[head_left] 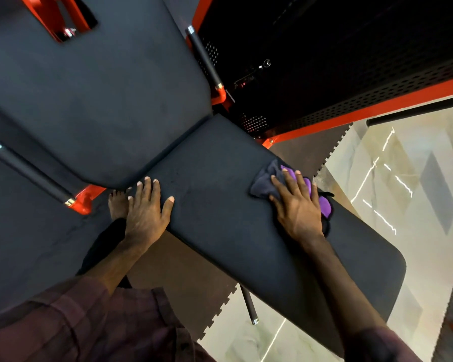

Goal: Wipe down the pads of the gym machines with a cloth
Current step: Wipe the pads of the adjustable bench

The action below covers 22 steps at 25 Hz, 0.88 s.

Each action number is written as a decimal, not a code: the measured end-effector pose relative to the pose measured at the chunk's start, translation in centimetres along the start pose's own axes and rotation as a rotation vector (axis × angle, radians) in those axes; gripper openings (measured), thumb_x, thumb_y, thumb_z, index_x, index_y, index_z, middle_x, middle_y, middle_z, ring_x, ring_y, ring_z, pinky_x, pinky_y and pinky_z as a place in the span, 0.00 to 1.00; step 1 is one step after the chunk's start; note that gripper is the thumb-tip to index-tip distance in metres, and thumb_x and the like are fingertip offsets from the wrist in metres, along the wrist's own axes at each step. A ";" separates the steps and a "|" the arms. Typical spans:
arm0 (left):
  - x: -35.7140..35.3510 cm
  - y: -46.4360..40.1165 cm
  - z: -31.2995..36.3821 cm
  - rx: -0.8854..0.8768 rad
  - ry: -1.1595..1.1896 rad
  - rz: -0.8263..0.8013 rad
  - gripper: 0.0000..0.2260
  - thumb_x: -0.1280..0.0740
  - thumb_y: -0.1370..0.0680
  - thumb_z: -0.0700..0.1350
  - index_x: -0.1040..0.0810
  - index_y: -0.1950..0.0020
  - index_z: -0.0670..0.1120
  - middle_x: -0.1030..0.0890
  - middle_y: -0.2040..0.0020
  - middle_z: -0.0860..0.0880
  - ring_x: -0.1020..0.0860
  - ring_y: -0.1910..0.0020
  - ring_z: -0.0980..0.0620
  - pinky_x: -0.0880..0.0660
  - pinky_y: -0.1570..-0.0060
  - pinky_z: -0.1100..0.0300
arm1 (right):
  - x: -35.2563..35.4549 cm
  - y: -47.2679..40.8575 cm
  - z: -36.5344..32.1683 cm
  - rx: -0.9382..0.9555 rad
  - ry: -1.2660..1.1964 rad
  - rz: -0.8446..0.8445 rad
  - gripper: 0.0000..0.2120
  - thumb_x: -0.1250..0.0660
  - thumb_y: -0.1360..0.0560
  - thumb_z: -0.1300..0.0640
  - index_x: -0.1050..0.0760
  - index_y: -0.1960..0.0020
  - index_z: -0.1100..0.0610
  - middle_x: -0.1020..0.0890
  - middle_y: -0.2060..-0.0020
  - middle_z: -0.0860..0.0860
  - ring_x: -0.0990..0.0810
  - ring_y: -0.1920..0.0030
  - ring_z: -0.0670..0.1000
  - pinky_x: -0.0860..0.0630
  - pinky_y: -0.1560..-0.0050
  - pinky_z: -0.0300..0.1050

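Observation:
A long black seat pad (220,205) runs from the centre toward the lower right, meeting a large black back pad (102,87) at upper left. My right hand (296,205) lies flat with straight fingers on a dark and purple cloth (266,184), pressing it onto the seat pad near its far edge. My left hand (147,207) rests open on the near edge of the seat pad, close to the joint between the two pads.
Black handle bars (207,58) (29,173) on red brackets flank the back pad. A red frame with perforated black panels (377,100) stands behind. Black and brown rubber mats and glossy tiles (403,192) cover the floor. A bare foot (117,202) stands under the pad.

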State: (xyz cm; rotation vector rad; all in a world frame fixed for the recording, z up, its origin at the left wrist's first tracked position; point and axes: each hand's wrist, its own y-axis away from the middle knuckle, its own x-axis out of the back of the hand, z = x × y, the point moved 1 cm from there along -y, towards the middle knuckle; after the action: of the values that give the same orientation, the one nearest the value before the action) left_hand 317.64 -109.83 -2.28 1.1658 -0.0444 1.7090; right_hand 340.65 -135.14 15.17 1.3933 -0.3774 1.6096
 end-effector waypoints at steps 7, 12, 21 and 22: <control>-0.8 -0.3 0.1 0.023 -0.010 0.003 0.32 0.48 0.13 0.59 0.38 0.18 0.37 0.39 0.17 0.36 0.41 0.17 0.35 0.45 0.23 0.31 | -0.2 0.2 -1.6 0.289 -0.037 -0.071 0.26 0.47 0.14 0.39 0.38 0.17 0.43 0.39 0.16 0.47 0.46 0.15 0.56 0.48 0.18 0.65; -1.1 -0.4 -0.4 0.010 0.030 -0.003 0.36 0.52 0.15 0.63 0.39 0.17 0.37 0.41 0.16 0.36 0.44 0.16 0.36 0.44 0.22 0.31 | 0.0 -5.3 -2.5 -0.118 -0.072 -0.094 0.27 0.47 0.14 0.40 0.40 0.17 0.42 0.41 0.16 0.50 0.46 0.16 0.59 0.50 0.18 0.66; -1.2 -0.5 -1.0 -0.006 0.059 0.006 0.37 0.52 0.15 0.65 0.42 0.15 0.41 0.45 0.15 0.39 0.48 0.15 0.40 0.46 0.19 0.34 | 0.0 -8.0 -1.9 0.106 -0.056 -0.153 0.27 0.50 0.14 0.38 0.42 0.16 0.41 0.43 0.15 0.49 0.47 0.15 0.57 0.50 0.17 0.61; -1.2 -0.5 -1.1 -0.004 0.058 0.007 0.37 0.52 0.15 0.65 0.42 0.15 0.41 0.45 0.15 0.40 0.48 0.15 0.40 0.46 0.19 0.34 | -0.3 -9.3 -3.6 -0.005 -0.069 -0.134 0.27 0.48 0.14 0.39 0.41 0.16 0.42 0.43 0.15 0.50 0.46 0.16 0.59 0.49 0.17 0.62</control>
State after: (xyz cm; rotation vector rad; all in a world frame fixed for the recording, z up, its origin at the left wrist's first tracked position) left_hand 317.30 -109.85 -3.89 1.1141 -0.0161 1.7469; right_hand 345.80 -127.91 10.71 1.4418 -0.3210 1.4537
